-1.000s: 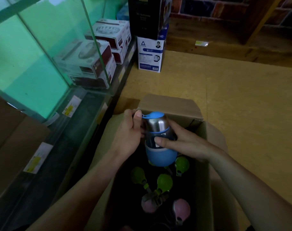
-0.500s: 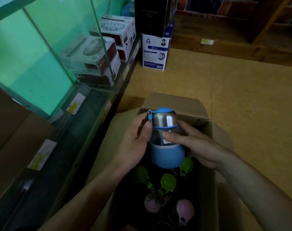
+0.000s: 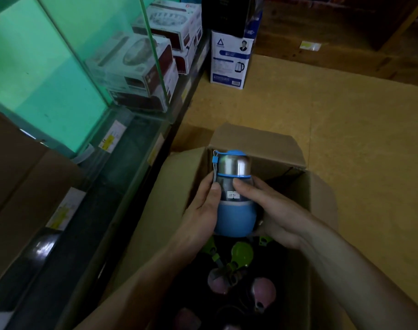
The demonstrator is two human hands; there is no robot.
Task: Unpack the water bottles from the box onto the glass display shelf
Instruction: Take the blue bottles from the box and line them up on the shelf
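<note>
While the bottle [image 3: 233,194] is held upright over the box [image 3: 255,141], clasped on both sides by the fingers [image 3: 215,190] of the left hand [image 3: 201,210] and right hand [image 3: 274,210], it is best lifted clear of the flap and carried level to the shelf [image 3: 141,129].

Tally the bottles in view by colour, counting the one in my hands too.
Blue bottle, held by left hand and right hand: 1
Green-topped bottles, in the box: 3
Pink-topped bottles, in the box: 2
Total: 6. Dim shapes at the box's near end cannot be told.
</note>
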